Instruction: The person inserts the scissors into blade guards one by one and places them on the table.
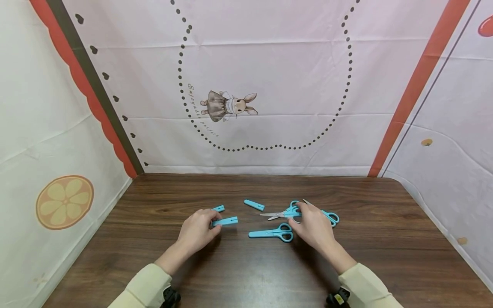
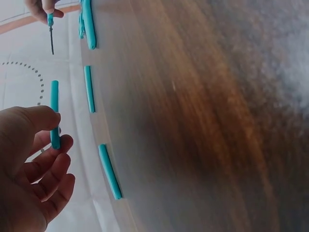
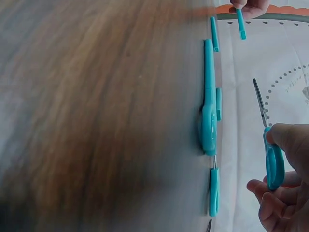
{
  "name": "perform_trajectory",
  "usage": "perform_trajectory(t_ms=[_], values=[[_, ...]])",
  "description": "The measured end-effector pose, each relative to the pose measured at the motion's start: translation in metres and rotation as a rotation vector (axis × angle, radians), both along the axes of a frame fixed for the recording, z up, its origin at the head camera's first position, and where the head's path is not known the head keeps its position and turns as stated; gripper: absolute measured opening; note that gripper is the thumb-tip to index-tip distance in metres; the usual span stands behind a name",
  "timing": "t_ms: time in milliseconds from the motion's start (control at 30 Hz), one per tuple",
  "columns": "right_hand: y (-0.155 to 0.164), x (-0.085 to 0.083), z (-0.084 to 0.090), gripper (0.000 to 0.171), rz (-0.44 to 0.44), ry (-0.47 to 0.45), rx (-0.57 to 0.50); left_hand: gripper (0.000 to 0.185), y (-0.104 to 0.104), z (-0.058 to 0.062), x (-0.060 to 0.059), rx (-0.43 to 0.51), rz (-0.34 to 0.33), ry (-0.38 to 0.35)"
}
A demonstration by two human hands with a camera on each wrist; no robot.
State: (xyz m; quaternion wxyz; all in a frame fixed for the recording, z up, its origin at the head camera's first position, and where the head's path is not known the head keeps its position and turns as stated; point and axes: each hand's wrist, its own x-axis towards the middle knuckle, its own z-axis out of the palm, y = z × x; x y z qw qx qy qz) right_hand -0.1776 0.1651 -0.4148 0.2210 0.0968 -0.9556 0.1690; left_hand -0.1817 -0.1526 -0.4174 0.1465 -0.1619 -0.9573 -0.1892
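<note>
L hand pinches blade cap just above table; R hand grips bare scissors by handle. Both light, stiff, prob. slick plastic; avoid blades.

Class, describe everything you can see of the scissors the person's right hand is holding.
The scissors have light blue handles that look like plastic and bare, slim silver blades that look like metal. No cap covers the blades, which are slightly parted and point toward the person's left. The right hand grips the handles and holds the scissors just above the wooden table. Capped scissors lie nearer the person, not touching them.
</note>
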Motion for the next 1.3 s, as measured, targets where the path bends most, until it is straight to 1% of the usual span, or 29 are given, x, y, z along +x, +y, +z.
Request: perform_trajectory(t_ms=[167, 300, 567, 733, 833, 1100, 1300], values=[[-0.004, -0.003, 0.001, 0.048, 0.002, 0.012, 0.001, 0.010, -0.001, 0.001, -0.002, 0.000, 0.000, 0.010], [-0.007, -0.005, 0.003, 0.047, -0.007, -0.016, 0.009, 0.010, -0.001, 0.002, -0.003, 0.001, 0.002, 0.013], [-0.013, -0.003, 0.006, 0.048, -0.006, -0.064, 0.014, 0.010, 0.002, 0.003, -0.002, 0.018, -0.006, 0.031], [-0.015, -0.002, 0.006, 0.048, -0.004, -0.090, 0.002, 0.009, 0.003, 0.002, -0.003, 0.021, -0.011, 0.020], [-0.017, -0.002, 0.005, 0.047, 0.004, -0.091, -0.002, 0.009, 0.004, 0.001, -0.003, 0.019, -0.014, 0.013], [-0.020, -0.001, 0.005, 0.047, 0.013, -0.101, -0.003, 0.011, 0.007, 0.001, -0.002, 0.031, -0.039, 0.039], [-0.023, -0.001, 0.004, 0.048, 0.026, -0.108, -0.010, 0.011, 0.010, 0.002, -0.001, 0.040, -0.060, 0.043]])
